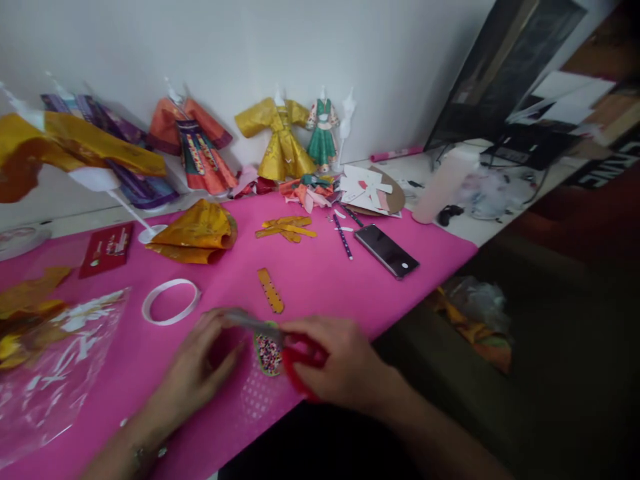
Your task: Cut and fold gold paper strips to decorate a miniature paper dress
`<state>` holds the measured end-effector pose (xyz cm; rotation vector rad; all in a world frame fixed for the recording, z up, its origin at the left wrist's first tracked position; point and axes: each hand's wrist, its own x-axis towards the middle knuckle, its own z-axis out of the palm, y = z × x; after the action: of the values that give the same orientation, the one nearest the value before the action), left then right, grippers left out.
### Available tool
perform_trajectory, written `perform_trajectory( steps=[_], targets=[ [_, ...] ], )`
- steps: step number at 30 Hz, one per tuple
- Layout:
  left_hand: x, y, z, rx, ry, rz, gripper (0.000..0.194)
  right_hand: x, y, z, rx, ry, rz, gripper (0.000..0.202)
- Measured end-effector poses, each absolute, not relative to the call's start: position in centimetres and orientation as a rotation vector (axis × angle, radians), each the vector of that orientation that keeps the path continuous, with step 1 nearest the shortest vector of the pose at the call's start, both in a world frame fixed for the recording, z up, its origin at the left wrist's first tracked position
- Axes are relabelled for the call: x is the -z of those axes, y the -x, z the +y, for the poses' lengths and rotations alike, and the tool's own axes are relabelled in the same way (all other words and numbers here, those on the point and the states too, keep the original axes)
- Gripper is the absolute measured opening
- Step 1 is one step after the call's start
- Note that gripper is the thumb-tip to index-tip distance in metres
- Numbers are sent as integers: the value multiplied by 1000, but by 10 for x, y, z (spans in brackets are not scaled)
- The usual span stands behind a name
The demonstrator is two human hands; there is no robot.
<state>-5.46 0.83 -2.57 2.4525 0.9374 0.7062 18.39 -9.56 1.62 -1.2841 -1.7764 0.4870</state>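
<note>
My left hand [203, 363] arches in from the lower left, fingers curled and thumb held apart beneath them. My right hand [335, 360] faces it, closed in a grip, back turned up. My right forearm [420, 420] slants up from the lower right.

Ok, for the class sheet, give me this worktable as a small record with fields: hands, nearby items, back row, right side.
Left hand: beside the scissor blades, hold unclear
Right hand: holding red-handled scissors
Under the blades: small multicoloured beads
Nearest strip: yellow, dark dots along its edges
Cover: pink cloth
Left of centre: white ring
Back row: small outfits on stands, including yellow dress and green dress
Right side: dark-screened phone, pale bottle
</note>
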Motion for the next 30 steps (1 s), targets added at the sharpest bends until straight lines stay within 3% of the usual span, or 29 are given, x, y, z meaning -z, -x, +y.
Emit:
perform_trajectory(
  steps=[2,9,17,27,30],
  targets=[
    [31,57,11,-720,-2418,873,22,-7,-156,-99,-444,1150,-1687,33],
    [44,49,13,-777,-2338,724,58,35,-99,-99,-424,1086,-1662,44],
    [32,55,12,-606,-2341,757,70,36,-102,-101,-387,1096,-1643,40],
    [26,54,5,-524,-2420,735,66,26,-107,-100,-503,954,-1436,37],
    [19,52,-2,-556,-2427,702,54,28,-130,-110,-664,1005,-1411,39]
  ],
)
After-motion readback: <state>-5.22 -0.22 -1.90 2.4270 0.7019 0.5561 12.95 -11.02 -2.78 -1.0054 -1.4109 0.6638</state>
